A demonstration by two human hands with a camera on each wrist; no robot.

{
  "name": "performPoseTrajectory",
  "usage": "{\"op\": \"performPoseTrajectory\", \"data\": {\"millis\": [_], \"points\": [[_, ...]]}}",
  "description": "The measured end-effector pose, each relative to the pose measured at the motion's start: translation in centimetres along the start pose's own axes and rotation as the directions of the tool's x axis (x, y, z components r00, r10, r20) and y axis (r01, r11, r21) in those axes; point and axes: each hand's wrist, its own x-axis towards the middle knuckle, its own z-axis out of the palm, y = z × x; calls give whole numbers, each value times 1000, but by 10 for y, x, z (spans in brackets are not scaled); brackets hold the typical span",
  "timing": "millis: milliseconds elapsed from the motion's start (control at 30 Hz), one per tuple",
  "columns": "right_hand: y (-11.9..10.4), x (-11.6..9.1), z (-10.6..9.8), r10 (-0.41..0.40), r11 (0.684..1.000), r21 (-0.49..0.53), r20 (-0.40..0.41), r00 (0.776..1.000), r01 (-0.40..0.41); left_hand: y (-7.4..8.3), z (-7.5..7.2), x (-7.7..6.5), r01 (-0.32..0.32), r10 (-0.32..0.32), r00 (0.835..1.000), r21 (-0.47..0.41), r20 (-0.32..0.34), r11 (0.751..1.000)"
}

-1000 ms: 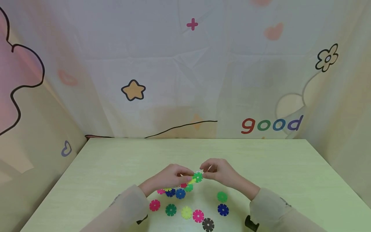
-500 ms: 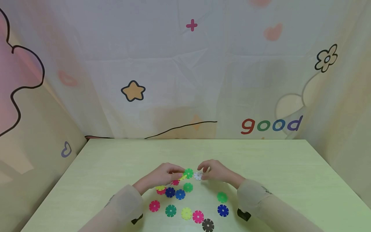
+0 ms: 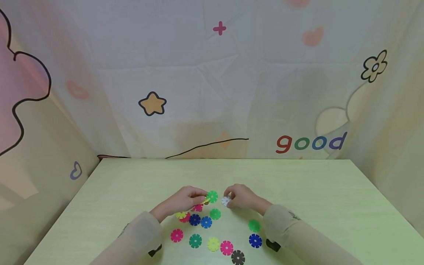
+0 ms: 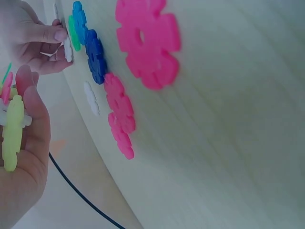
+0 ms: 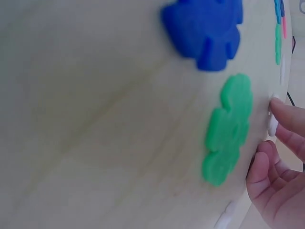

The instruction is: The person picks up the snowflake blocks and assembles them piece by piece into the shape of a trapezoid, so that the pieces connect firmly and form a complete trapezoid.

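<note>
My left hand (image 3: 187,198) holds a chain of joined slotted plastic discs above the table. A green disc (image 3: 212,196) stands at the chain's right end, with a pink disc (image 3: 197,207) lower down. In the left wrist view a yellow disc (image 4: 13,133) joined to a white one shows against my left fingers. To the right, my right hand (image 3: 244,197) pinches a white disc (image 3: 226,201) between thumb and finger, close over the tabletop. That white disc (image 5: 273,124) is partly covered by fingers in the right wrist view.
Loose discs lie nearer the body: a dark blue one (image 3: 194,220), a blue one (image 3: 206,222), a dark green one (image 3: 195,241), a brown one (image 3: 237,257) and several others. A light green disc (image 3: 254,225) lies below the right hand. A printed curtain (image 3: 198,92) hangs behind the table (image 3: 314,184).
The left hand has drawn the chain leftward, away from the right hand. My right hand has shifted left, and its fingers have closed on the white disc.
</note>
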Motion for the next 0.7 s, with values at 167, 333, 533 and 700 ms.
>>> {"op": "performPoseTrajectory", "data": {"millis": [167,333,533,700], "points": [[2,-2,0,0,1000,16,-13,1000,0,0,0,0,12,-12,1000,-10,-9,1000],[8,-6,-1,-9,999,51,-49,999,12,-2,-1,0,8,-7,1000,-51,7,999],[11,-14,-6,-18,992,121,-79,997,27,-2,-1,-3,-20,24,999,-134,27,991],[9,-22,-12,-26,973,224,-115,993,51,0,0,-4,-29,35,999,-180,29,983]]}}
